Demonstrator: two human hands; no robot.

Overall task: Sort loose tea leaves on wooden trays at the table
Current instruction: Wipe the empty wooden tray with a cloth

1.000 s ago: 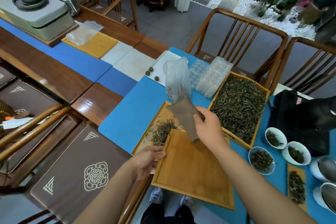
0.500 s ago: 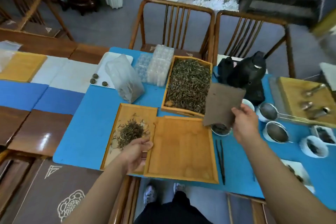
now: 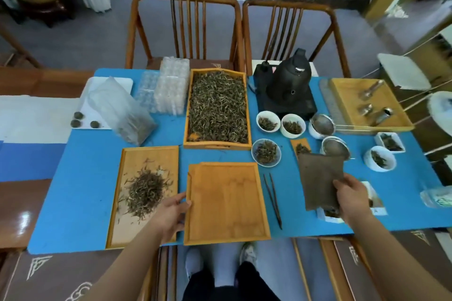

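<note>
An empty wooden tray (image 3: 227, 203) lies at the table's near edge. My left hand (image 3: 172, 212) grips its left rim. To its left, a flat wooden tray (image 3: 129, 232) carries a small heap of loose tea leaves (image 3: 144, 190). Behind, a deep wooden tray (image 3: 217, 145) is full of tea leaves (image 3: 217, 105). My right hand (image 3: 352, 199) holds a brown cloth (image 3: 320, 178) by its lower right corner, low over the blue mat (image 3: 85, 178) at the right.
Dark tweezers (image 3: 272, 199) lie right of the empty tray. Small bowls of tea (image 3: 266, 153), strainers (image 3: 322, 124), a black kettle (image 3: 288, 83) and a tray of metal tools (image 3: 371, 105) fill the right side. A plastic bag (image 3: 119, 110) and clear moulds (image 3: 168, 88) stand at the left back. Chairs line the far edge.
My right hand has carried the brown cloth from over the trays to the right and lowered it. The view has swung right. My left hand stays on the empty tray's rim.
</note>
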